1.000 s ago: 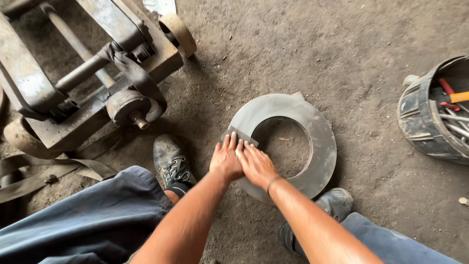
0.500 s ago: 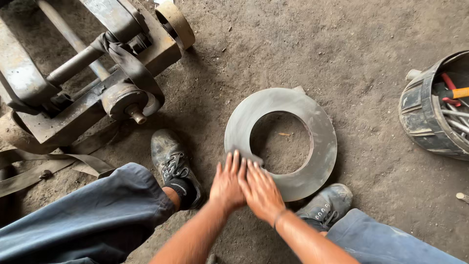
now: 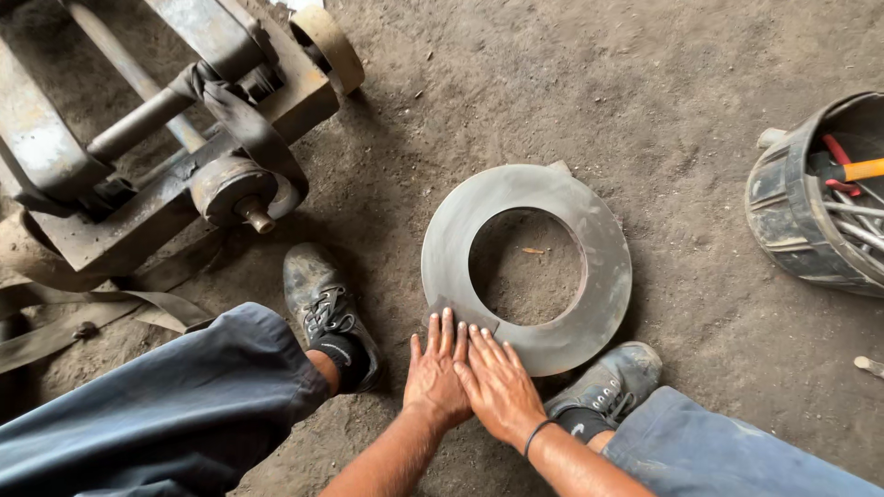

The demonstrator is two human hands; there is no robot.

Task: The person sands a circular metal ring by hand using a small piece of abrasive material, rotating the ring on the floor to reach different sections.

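Dirt floor — left hand [image 3: 436, 373] and right hand [image 3: 497, 382] lie flat, fingers extended, gripping nothing, fingertips on steel ring [image 3: 526, 267].

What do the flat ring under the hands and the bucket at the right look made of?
Flat ring: likely steel plate, with a dull grey, matte, scuffed face and thin, even edges. Bucket: possibly rubber or worn plastic, black and ribbed, with a dusty finish. The view leaves it open.
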